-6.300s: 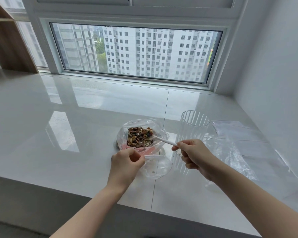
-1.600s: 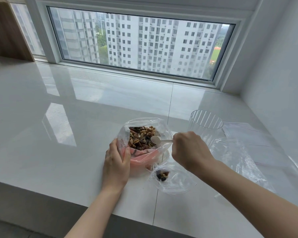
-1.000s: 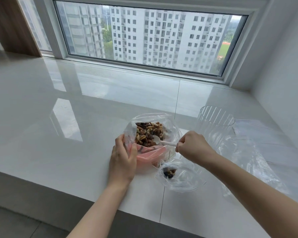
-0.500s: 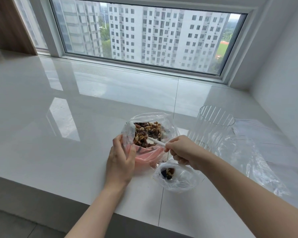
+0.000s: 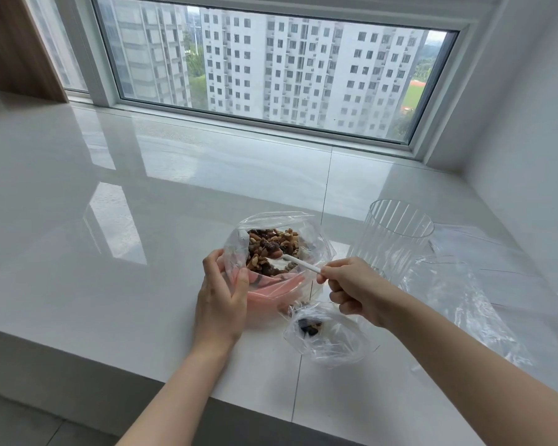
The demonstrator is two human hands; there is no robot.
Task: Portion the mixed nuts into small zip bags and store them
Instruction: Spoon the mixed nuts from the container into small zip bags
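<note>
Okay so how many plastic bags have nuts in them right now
2. The big bag of mixed nuts stands open on the counter, gripped by the left hand. The small zip bag lies nearer, below the right hand, holding a few pieces.

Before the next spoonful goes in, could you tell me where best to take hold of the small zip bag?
Probably pinch the small zip bag at its open top edge, coming from the near left side. It lies slumped and limp with a few nuts inside; the right hand with the spoon crowds its far side.
</note>
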